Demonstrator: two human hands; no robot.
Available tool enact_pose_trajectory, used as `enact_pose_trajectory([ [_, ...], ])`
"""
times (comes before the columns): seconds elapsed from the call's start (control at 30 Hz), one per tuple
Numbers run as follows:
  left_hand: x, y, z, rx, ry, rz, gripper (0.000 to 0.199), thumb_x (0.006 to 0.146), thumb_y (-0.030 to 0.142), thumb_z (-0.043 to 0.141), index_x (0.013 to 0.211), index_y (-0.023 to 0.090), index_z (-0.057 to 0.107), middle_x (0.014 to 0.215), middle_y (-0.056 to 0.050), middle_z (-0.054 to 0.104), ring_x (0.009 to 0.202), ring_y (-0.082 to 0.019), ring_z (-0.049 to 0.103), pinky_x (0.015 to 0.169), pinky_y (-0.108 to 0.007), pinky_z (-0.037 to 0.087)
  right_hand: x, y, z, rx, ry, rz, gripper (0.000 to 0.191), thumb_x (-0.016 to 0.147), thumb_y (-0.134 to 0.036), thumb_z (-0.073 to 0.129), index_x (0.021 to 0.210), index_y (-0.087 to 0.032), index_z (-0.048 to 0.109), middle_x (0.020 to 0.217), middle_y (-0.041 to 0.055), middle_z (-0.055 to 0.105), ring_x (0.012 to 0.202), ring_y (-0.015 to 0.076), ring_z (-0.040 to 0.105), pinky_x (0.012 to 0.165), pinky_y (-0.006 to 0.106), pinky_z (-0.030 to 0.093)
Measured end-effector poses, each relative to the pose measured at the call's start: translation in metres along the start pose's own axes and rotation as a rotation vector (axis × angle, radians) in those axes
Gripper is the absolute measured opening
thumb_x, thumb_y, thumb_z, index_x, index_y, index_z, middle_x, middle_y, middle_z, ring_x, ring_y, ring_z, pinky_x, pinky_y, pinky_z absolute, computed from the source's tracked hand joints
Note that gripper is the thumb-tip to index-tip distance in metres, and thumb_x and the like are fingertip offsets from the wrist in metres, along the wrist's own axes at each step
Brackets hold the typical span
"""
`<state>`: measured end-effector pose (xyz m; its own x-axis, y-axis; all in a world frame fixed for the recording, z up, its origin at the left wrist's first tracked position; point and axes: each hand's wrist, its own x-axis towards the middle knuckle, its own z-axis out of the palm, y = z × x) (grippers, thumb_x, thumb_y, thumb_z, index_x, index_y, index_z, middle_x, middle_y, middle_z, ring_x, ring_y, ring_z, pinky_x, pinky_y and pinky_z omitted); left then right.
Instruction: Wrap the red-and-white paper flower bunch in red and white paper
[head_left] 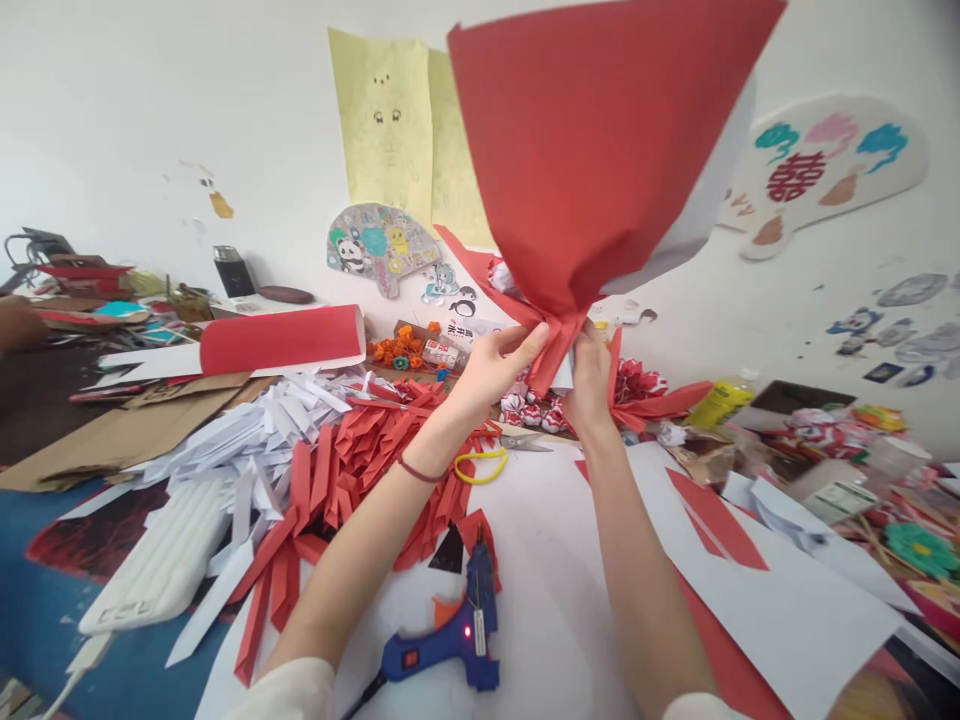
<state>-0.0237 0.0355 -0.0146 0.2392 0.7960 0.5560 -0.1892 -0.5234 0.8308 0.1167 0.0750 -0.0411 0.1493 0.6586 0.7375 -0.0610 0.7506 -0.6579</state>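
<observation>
A large sheet of red paper, gathered into a bouquet wrap (600, 140), is held up in front of the wall. Its narrow, pinched neck sits between my two hands. With thumb and fingers my left hand (506, 365) grips the neck from the left. On the other side my right hand (589, 375) is closed around it, its fingers partly hidden behind the paper. White paper shows at the wrap's right edge and below the neck. Red-and-white paper flowers (532, 412) lie on the table behind my hands.
Below my arms lies a blue glue gun (465, 620) with a lit red light. Yellow-handled scissors (484, 465) rest beside piles of folded red strips (375, 450) and white strips (247, 420). A white power strip (161, 560), a red paper roll (281, 340) and white sheets (750, 560) surround them.
</observation>
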Motion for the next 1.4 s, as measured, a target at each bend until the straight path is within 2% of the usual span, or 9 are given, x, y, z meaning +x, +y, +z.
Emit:
enact_pose_trajectory([
  [0.1,-0.001,-0.001,0.0,-0.217,-0.028,-0.09,0.041,0.088,0.051,0.064,0.101,0.014,0.073,0.109,-0.01,0.074,0.104,-0.023,0.068,0.091,-0.033,0.052,-0.004,0.003,0.003,-0.171,0.027,-0.085,0.032,0.096,-0.042,0.044,0.118,-0.027,0.061,0.129,0.0036,0.061,0.129,0.0205,0.051,0.119,0.042,0.033],
  [0.23,-0.002,-0.001,0.001,-0.255,0.03,-0.157,0.038,0.077,0.048,0.077,0.092,0.013,0.074,0.097,-0.01,0.076,0.098,-0.022,0.069,0.085,-0.031,0.054,-0.011,0.001,0.011,-0.32,-0.014,-0.136,0.041,0.1,-0.045,0.041,0.133,-0.026,0.055,0.138,0.0071,0.057,0.133,0.0214,0.049,0.12,0.045,0.03],
  [0.37,-0.001,0.0,-0.002,-0.142,0.115,-0.158,0.042,0.073,0.053,0.078,0.078,0.012,0.071,0.084,-0.009,0.075,0.087,-0.02,0.068,0.073,-0.028,0.053,-0.017,-0.008,0.021,-0.381,-0.037,-0.183,0.043,0.099,-0.045,0.043,0.135,-0.025,0.054,0.14,0.0093,0.055,0.133,0.0232,0.05,0.119,0.045,0.033],
  [0.57,0.001,0.001,-0.011,0.01,0.106,-0.126,0.049,0.074,0.061,0.073,0.071,0.012,0.069,0.069,-0.005,0.068,0.065,-0.013,0.06,0.06,-0.025,0.047,-0.021,-0.011,0.028,-0.387,-0.006,-0.201,0.041,0.099,-0.042,0.042,0.134,-0.025,0.054,0.14,0.0091,0.055,0.133,0.0231,0.05,0.118,0.044,0.035],
  [0.83,0.004,-0.005,-0.022,0.279,0.141,0.025,0.056,0.078,0.066,0.066,0.052,0.017,0.055,0.053,0.001,0.048,0.054,-0.011,0.043,0.05,-0.027,0.034,-0.023,-0.005,0.029,-0.417,-0.014,-0.23,0.045,0.099,-0.045,0.041,0.138,-0.025,0.051,0.139,0.0108,0.055,0.133,0.0261,0.049,0.119,0.049,0.033],
  [1.0,0.005,-0.006,-0.023,0.351,0.165,0.063,0.055,0.081,0.063,0.064,0.05,0.018,0.055,0.053,-0.001,0.05,0.057,-0.014,0.049,0.054,-0.029,0.037,-0.026,-0.003,0.03,-0.468,-0.029,-0.274,0.048,0.101,-0.043,0.036,0.145,-0.025,0.042,0.136,0.0125,0.054,0.131,0.0269,0.049,0.118,0.051,0.032],
  [1.1,0.005,-0.005,-0.02,0.307,0.19,0.053,0.053,0.081,0.061,0.066,0.05,0.019,0.055,0.053,-0.001,0.052,0.061,-0.015,0.053,0.057,-0.029,0.041,-0.027,0.0,0.031,-0.543,-0.013,-0.335,0.047,0.102,-0.038,0.034,0.146,-0.024,0.04,0.132,0.0136,0.055,0.132,0.0267,0.048,0.115,0.049,0.037],
  [1.27,0.004,0.0,-0.015,0.081,0.221,0.011,0.037,0.074,0.053,0.077,0.069,0.017,0.066,0.075,-0.003,0.067,0.075,-0.017,0.06,0.069,-0.029,0.049,-0.026,0.007,0.029,-0.646,0.011,-0.426,0.048,0.102,-0.036,0.032,0.147,-0.02,0.038,0.127,0.0158,0.056,0.129,0.0279,0.051,0.109,0.049,0.043],
  [1.4,0.0,0.001,-0.007,-0.015,0.286,-0.148,0.047,0.07,0.052,0.08,0.053,0.017,0.054,0.059,0.0,0.055,0.062,-0.013,0.051,0.059,-0.027,0.044,-0.025,0.009,0.026,-0.691,0.01,-0.494,0.048,0.102,-0.035,0.031,0.147,-0.018,0.037,0.127,0.0181,0.055,0.128,0.0289,0.052,0.106,0.049,0.045],
])
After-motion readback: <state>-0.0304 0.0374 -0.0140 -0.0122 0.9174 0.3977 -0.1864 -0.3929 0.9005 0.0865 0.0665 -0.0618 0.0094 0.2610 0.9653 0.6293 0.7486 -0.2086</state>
